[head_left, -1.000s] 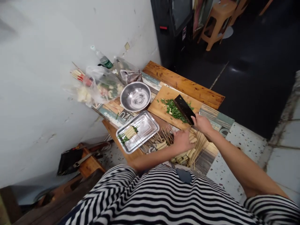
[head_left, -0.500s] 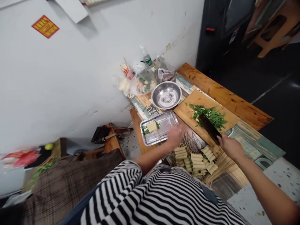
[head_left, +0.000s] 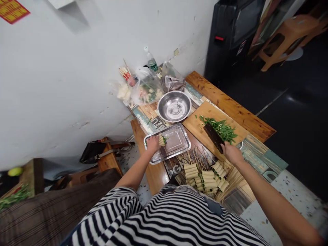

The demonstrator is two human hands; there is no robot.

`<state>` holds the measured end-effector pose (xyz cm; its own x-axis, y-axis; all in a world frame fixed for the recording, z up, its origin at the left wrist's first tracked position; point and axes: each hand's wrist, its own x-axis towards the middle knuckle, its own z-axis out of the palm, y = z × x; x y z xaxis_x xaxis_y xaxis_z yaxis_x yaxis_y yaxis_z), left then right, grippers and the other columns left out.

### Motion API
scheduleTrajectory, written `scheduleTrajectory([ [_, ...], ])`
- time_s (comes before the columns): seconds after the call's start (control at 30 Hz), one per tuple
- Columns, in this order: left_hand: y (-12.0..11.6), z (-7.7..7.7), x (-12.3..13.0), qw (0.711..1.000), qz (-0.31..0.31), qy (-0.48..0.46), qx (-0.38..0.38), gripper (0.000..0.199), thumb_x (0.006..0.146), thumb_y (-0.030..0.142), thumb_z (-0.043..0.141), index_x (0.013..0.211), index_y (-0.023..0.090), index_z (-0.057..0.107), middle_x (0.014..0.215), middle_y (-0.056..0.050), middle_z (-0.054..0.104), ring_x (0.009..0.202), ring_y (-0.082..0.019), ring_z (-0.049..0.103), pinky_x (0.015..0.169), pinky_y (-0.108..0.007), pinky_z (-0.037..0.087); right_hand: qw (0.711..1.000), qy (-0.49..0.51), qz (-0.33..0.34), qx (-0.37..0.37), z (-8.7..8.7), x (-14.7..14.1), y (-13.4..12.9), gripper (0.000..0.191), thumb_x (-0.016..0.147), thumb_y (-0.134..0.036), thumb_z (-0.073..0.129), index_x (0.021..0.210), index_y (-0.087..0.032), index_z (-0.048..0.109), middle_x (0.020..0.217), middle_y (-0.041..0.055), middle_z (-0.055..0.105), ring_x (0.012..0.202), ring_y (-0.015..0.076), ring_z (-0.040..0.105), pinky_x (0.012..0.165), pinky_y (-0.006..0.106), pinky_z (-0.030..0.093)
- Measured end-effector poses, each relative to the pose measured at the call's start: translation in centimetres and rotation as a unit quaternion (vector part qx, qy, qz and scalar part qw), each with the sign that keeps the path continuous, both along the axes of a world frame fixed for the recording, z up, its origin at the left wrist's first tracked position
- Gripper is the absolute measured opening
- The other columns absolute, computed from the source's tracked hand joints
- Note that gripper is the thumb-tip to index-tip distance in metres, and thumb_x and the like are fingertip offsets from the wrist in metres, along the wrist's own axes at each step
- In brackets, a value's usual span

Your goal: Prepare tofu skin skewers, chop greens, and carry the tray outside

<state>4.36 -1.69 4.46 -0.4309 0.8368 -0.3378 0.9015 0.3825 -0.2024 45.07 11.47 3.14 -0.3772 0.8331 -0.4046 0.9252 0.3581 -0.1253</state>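
Note:
My left hand (head_left: 153, 144) is over the left end of a metal tray (head_left: 179, 136), its fingers closed round a skewered roll bundle (head_left: 162, 140) with green ends. In my right hand (head_left: 232, 153) is the handle of a dark cleaver (head_left: 214, 138). The blade lies at the near side of chopped greens (head_left: 222, 129) on a wooden cutting board (head_left: 202, 118). Several skewered pale rolls (head_left: 206, 176) with green filling are piled at the table's near edge, close to my body.
A steel bowl (head_left: 174, 106) stands behind the tray. Plastic bags (head_left: 148, 87), a water bottle (head_left: 151, 60) and skewers in a holder (head_left: 125, 73) are by the wall. A wooden bench (head_left: 230, 106) runs along the far side.
My left hand has moved left from the tray's right end to the roll bundle and closed on it. The cleaver is still in my right hand by the greens. The view has shifted.

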Motion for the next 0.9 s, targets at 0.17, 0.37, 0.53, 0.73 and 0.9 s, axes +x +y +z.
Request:
scheduleTrajectory([
  [0.17,0.4,4.4,1.9,1.000,0.014,0.002,0.013,0.051,0.067,0.037,0.070,0.113,0.018,0.056,0.114,-0.012,0.064,0.110,-0.031,0.051,0.092,-0.044,0.035,1.000,0.014,-0.005,0.008,-0.5,0.9,0.6,0.041,0.101,-0.039,0.023,0.105,-0.013,0.054,0.089,0.0155,0.071,0.085,0.0262,0.070,0.065,0.030,0.042],
  [0.37,5.9,6.8,13.1,0.978,-0.014,-0.149,0.146,0.058,0.065,0.050,0.071,0.115,0.023,0.058,0.112,-0.010,0.065,0.104,-0.031,0.055,0.092,-0.047,0.037,0.999,0.046,-0.017,-0.002,0.6,0.9,0.9,0.037,0.100,-0.036,0.027,0.101,-0.012,0.055,0.089,0.0162,0.071,0.085,0.0251,0.069,0.066,0.029,0.041],
  [0.53,11.7,1.3,21.5,0.973,-0.084,-0.164,0.135,0.058,0.064,0.043,0.075,0.111,0.013,0.057,0.109,-0.015,0.063,0.106,-0.032,0.054,0.091,-0.044,0.036,0.990,0.034,-0.111,0.085,4.5,1.3,0.6,0.041,0.101,-0.037,0.023,0.105,-0.012,0.055,0.087,0.0167,0.071,0.078,0.0252,0.069,0.061,0.030,0.038],
  [0.73,12.7,-2.5,22.9,0.984,-0.070,-0.133,0.096,0.048,0.076,0.046,0.069,0.111,0.016,0.056,0.112,-0.011,0.063,0.109,-0.028,0.051,0.094,-0.042,0.033,0.998,-0.014,-0.034,0.058,5.7,0.4,-0.8,0.041,0.100,-0.041,0.020,0.107,-0.015,0.052,0.079,0.0138,0.070,0.073,0.0242,0.070,0.059,0.028,0.041],
  [0.9,12.2,-2.6,22.4,0.979,-0.080,-0.146,0.121,0.046,0.088,0.056,0.052,0.104,0.014,0.059,0.106,-0.012,0.064,0.105,-0.028,0.051,0.091,-0.042,0.033,1.000,-0.022,0.004,0.021,3.4,-0.2,-1.8,0.038,0.101,-0.037,0.020,0.107,-0.015,0.050,0.080,0.0149,0.071,0.078,0.0256,0.071,0.061,0.028,0.045],
])
